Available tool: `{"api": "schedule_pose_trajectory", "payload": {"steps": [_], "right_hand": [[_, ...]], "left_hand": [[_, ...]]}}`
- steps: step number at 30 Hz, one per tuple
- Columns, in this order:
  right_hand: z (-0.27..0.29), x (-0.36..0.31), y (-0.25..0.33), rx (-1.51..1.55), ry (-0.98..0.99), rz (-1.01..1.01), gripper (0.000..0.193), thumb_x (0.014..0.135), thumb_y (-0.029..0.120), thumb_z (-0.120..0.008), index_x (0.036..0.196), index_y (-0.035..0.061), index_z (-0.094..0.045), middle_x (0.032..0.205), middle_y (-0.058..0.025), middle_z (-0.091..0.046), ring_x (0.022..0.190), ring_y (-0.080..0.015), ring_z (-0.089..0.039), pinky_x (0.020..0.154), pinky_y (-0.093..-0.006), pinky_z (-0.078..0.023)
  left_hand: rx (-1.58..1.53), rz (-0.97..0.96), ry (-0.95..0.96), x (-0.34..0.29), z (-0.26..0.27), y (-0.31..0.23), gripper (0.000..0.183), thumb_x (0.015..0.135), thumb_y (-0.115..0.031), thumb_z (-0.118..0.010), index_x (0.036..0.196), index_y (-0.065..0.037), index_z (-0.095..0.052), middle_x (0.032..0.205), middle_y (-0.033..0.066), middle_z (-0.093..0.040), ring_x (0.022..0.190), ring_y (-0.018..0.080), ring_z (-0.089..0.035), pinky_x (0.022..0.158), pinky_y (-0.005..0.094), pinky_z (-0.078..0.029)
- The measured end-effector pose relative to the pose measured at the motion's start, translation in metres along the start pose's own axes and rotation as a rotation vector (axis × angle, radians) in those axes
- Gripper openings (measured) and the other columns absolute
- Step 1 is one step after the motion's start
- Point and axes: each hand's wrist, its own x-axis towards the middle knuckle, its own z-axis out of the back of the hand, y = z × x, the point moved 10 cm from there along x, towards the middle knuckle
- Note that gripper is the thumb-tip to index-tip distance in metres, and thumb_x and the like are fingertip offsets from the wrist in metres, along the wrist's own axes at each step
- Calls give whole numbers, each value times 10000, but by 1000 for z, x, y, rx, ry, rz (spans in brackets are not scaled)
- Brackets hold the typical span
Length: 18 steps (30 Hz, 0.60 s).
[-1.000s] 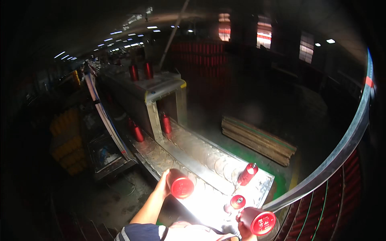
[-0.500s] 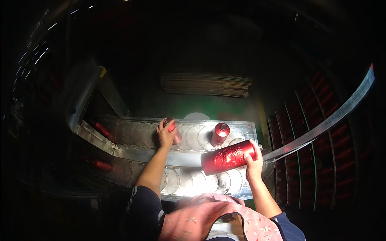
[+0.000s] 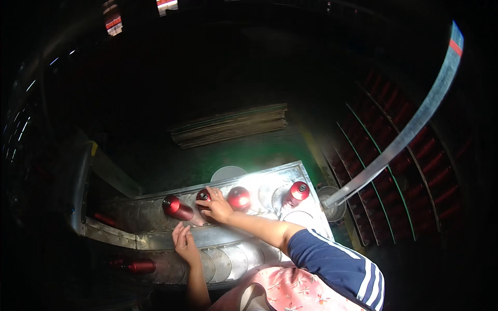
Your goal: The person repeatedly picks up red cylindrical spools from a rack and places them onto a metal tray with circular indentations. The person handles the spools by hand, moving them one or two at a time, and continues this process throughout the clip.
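Glossy red metal bottles with narrow necks stand along the far lane of a metal conveyor. My right hand [image 3: 218, 209] reaches across to the left, its fingers closed around the top of one red bottle [image 3: 204, 195]. Just left of that stands a second bottle [image 3: 177, 208], leaning in the view. A third bottle [image 3: 239, 198] is right behind my right wrist, and another bottle [image 3: 299, 192] stands near the conveyor's right end. My left hand [image 3: 187, 245] hovers over the divider between the lanes, fingers loosely bent and apart, holding nothing.
The conveyor's near lane [image 3: 220, 262] has overlapping round-edged plates; a red bottle [image 3: 141, 266] lies at its dark left end. A curved metal strip [image 3: 410, 132] rises on the right, before racks [image 3: 384, 192] of red items. Stacked flat sheets [image 3: 231, 124] lie beyond.
My right hand no longer holds the tilted bottle at the right and has swung left onto another bottle. My left hand has let go of its bottle and drawn nearer. The view has shifted.
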Motion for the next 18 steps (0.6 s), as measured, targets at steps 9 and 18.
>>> {"api": "schedule_pose_trajectory", "payload": {"steps": [9, 18], "right_hand": [[208, -325, -87, 484, -248, -240, 327, 903, 99, -659, 1227, 98, -703, 1098, -104, -683, 1009, -240, -647, 906, -341, -504], [430, -731, -178, 221, -1030, -640, 239, 935, 10, -610, 1130, 47, -742, 963, -44, -627, 858, -125, -621, 773, -256, -511]], "left_hand": [[-506, 168, 801, -202, -251, -101, 157, 884, 65, -549, 965, 57, -683, 992, 101, -629, 791, 146, -600, 685, 260, -513], [-664, -1, 1419, -423, -509, -309, 224, 846, 52, -680, 1059, 12, -733, 1100, 113, -650, 958, 165, -623, 822, 273, -512]]}}
